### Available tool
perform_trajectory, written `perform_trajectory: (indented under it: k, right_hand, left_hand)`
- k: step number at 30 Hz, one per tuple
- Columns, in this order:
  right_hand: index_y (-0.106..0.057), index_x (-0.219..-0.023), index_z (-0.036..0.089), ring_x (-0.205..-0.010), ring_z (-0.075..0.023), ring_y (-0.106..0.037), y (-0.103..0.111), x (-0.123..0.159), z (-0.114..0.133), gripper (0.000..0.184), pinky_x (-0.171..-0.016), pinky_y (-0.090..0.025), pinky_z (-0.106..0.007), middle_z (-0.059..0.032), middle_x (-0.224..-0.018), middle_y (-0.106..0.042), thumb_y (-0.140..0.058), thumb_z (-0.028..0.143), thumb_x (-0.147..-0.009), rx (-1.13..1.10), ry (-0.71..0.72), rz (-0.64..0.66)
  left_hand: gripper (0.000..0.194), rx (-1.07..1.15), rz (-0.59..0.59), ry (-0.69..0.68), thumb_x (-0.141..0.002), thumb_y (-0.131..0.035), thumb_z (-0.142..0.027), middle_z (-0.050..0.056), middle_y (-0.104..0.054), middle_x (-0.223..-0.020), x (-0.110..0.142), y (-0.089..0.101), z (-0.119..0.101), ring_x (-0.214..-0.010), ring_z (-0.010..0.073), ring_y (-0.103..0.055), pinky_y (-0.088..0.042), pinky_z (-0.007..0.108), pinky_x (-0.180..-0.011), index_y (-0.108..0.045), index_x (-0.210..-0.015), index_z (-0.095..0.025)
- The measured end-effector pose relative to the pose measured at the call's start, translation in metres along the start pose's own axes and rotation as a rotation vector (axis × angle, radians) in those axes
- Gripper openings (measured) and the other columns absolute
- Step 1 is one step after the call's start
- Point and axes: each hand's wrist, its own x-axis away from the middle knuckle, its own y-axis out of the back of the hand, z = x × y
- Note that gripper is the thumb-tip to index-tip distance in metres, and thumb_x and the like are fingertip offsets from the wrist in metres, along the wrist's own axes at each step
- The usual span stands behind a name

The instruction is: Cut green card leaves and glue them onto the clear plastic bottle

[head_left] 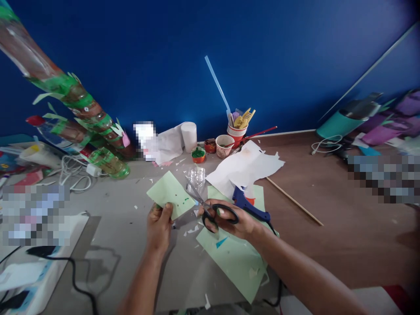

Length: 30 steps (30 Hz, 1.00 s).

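Observation:
My left hand (160, 226) pinches the lower edge of a pale green piece of paper (169, 192), which has small dark green specks on it. In my right hand (234, 221) is a pair of scissors (210, 206) with black handles, fingers through the loops. The blades are parted and point up and left, close to the paper's right edge. Under the right hand lies a larger pale green sheet (234, 258) with a small blue scrap on it. A blue glue gun (251, 208) rests just beyond that hand, on more green paper.
Torn white paper (247, 168) and a wooden stick (295, 201) lie right of centre. Paint cups (198, 154), a paper roll (189, 136) and a cup of plastic cutlery (236, 131) stand by the blue wall. Painted bottles (88, 109) rise at left, near a power strip (65, 253).

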Motion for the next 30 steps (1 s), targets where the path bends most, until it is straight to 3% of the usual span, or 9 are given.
perform_trajectory:
  k: [4, 9, 17, 22, 27, 30]
  right_hand:
    - [-0.058, -0.090, 0.014, -0.059, -0.0123, -0.047, -0.004, -0.001, 0.000, 0.041, -0.058, -0.029, -0.027, -0.0016, -0.068, -0.056, -0.068, 0.050, -0.076, 0.053, -0.009, -0.044]
    - [-0.059, -0.092, 0.013, -0.058, -0.0117, -0.046, -0.006, -0.002, -0.001, 0.042, -0.057, -0.026, -0.027, -0.0011, -0.067, -0.055, -0.067, 0.052, -0.076, 0.065, 0.004, -0.057]
    - [-0.054, -0.082, 0.016, -0.056, -0.0116, -0.047, -0.008, -0.005, -0.013, 0.033, -0.057, -0.026, -0.028, 0.0012, -0.064, -0.051, -0.068, 0.046, -0.077, -0.099, 0.025, -0.091]
    - [-0.051, -0.103, 0.020, -0.055, -0.0123, -0.048, -0.009, -0.004, -0.016, 0.046, -0.057, -0.028, -0.028, 0.0039, -0.064, -0.052, -0.072, 0.047, -0.072, -0.193, -0.025, -0.121]
    - [-0.052, -0.103, 0.021, -0.056, -0.0131, -0.049, -0.008, -0.004, -0.017, 0.047, -0.059, -0.029, -0.029, 0.0049, -0.062, -0.050, -0.072, 0.048, -0.070, -0.170, 0.010, -0.176]
    - [-0.055, -0.098, 0.019, -0.056, -0.0132, -0.048, -0.008, -0.006, -0.016, 0.044, -0.058, -0.027, -0.028, 0.0037, -0.062, -0.051, -0.072, 0.048, -0.070, -0.157, 0.019, -0.173]
  left_hand:
    - [0.034, 0.004, 0.085, 0.055, -0.066, -0.076, -0.041, 0.001, -0.067, -0.067, 0.003, -0.001, 0.001, -0.047, 0.0094, -0.054, -0.040, 0.020, -0.044, -0.064, -0.086, -0.015]
    - [0.036, 0.063, 0.122, 0.048, -0.067, -0.076, -0.039, 0.004, -0.072, -0.082, 0.008, -0.005, 0.001, -0.062, 0.0148, -0.064, -0.048, 0.023, -0.055, -0.066, -0.094, -0.017]
    - [0.034, 0.068, 0.114, 0.081, -0.064, -0.078, -0.036, 0.004, -0.071, -0.074, 0.013, -0.009, 0.000, -0.053, 0.0123, -0.061, -0.048, 0.022, -0.049, -0.067, -0.088, -0.015]
    - [0.036, 0.041, 0.165, 0.043, -0.064, -0.077, -0.038, 0.005, -0.071, -0.075, 0.014, -0.008, 0.002, -0.063, 0.0171, -0.064, -0.052, 0.028, -0.058, -0.068, -0.090, -0.015]
    - [0.026, -0.097, 0.189, 0.005, -0.068, -0.075, -0.035, 0.000, -0.064, -0.063, 0.016, -0.001, 0.013, -0.049, 0.0093, -0.051, -0.042, 0.020, -0.046, -0.066, -0.080, -0.014]
    - [0.025, -0.106, 0.196, -0.002, -0.069, -0.074, -0.034, -0.001, -0.062, -0.062, 0.016, 0.000, 0.014, -0.049, 0.0091, -0.050, -0.041, 0.020, -0.045, -0.065, -0.081, -0.014]
